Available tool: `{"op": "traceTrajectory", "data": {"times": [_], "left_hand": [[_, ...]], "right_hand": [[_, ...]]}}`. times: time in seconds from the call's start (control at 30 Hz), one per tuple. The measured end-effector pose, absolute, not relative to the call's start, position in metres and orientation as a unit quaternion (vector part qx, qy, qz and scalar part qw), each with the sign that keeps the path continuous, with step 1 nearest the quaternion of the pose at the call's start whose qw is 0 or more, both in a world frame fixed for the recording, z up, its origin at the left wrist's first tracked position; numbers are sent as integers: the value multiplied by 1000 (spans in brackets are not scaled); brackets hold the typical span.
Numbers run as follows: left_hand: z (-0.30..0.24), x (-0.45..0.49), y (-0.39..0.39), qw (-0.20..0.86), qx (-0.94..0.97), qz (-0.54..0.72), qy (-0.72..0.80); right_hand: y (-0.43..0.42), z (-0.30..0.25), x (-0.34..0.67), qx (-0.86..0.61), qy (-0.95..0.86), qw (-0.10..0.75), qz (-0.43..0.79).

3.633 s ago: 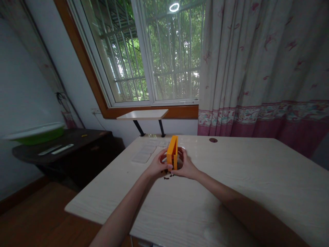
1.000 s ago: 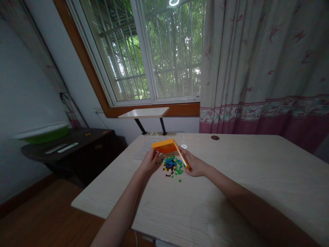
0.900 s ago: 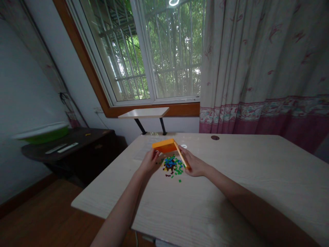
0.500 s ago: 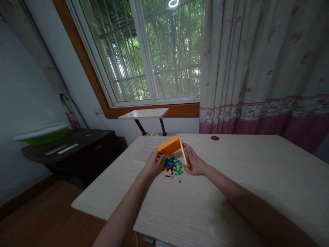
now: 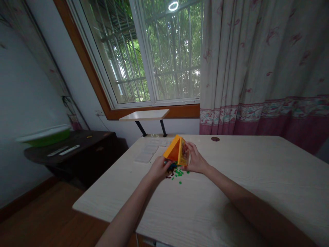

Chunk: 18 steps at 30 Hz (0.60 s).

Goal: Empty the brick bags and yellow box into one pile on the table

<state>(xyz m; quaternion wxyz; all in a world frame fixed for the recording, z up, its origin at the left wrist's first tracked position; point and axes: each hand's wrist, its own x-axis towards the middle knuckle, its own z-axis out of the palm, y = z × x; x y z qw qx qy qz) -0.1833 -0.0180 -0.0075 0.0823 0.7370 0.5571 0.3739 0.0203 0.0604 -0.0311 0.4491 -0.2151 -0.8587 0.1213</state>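
- Both hands, left (image 5: 159, 168) and right (image 5: 195, 160), grip the tilted orange box (image 5: 177, 153) above the small coloured pieces (image 5: 177, 172) on the worktop (image 5: 231, 192).
- Tilting further could scatter pieces toward the edge.

Room dim overall; daylight enters only through the barred glass window with white frame (image 5: 154, 55), which reads bright green-white. A white ring-shaped reflection (image 5: 173, 6) sits on the pane near the top. The pale wood-grain tabletop (image 5: 231, 192) shows soft sheen, faint shadows. Wide-angle bending at edges; the dark wooden side cabinet (image 5: 77, 151) is murky and soft. Forearms at the bottom edge are slightly blurred.
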Motion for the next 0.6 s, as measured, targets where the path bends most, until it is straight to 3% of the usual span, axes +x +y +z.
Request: {"op": "traceTrajectory", "data": {"times": [0.43, 0.6], "left_hand": [[1, -169, -25, 85, 786, 336, 511], [2, -164, -27, 141, 781, 338, 505]], "right_hand": [[66, -43, 15, -223, -845, 480, 76], [64, -43, 14, -243, -841, 483, 26]]}}
